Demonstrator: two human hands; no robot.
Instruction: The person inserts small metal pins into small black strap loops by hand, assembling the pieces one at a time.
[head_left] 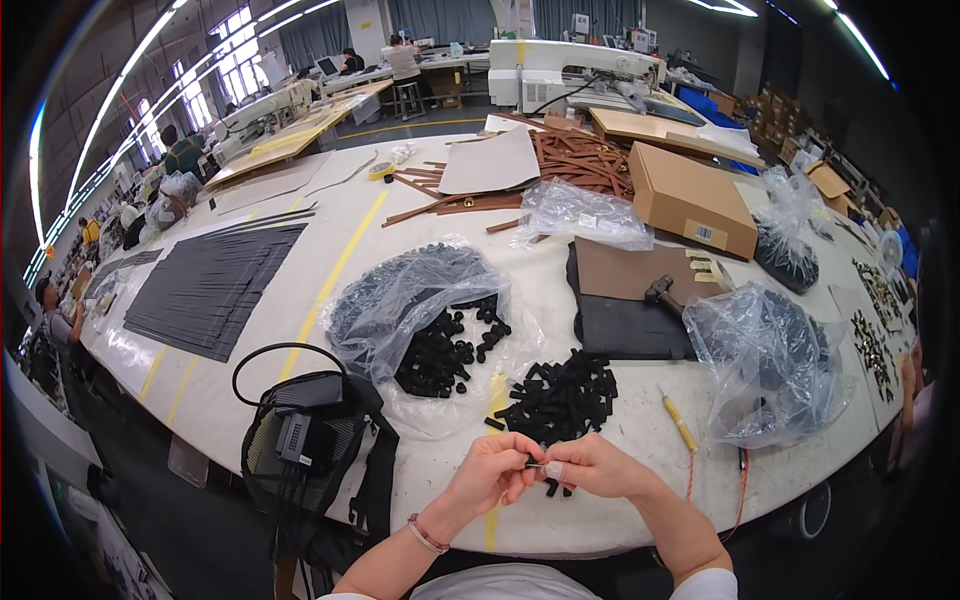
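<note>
My left hand (494, 474) and my right hand (598, 468) meet close to the table's front edge, fingertips nearly touching. Between the left thumb and fingers is a small black piece (532, 463), with a thin light-coloured bit showing toward the right hand. My right fingers are pinched at that end; what they grip is hidden. White wrapping shows around a right fingertip. Just beyond both hands lies a heap of short black tube-like pieces (562, 398). Behind it to the left, a clear plastic bag (400, 300) spills small black rounded parts (437, 355).
A black mesh bag (305, 430) with a cable lies left. On the right are a yellow-handled tool (680, 422), a hammer (662, 291) on a dark pad, and another filled plastic bag (765, 365). Black strips (215, 290), brown strips (585, 160) and a cardboard box (690, 200) lie farther back.
</note>
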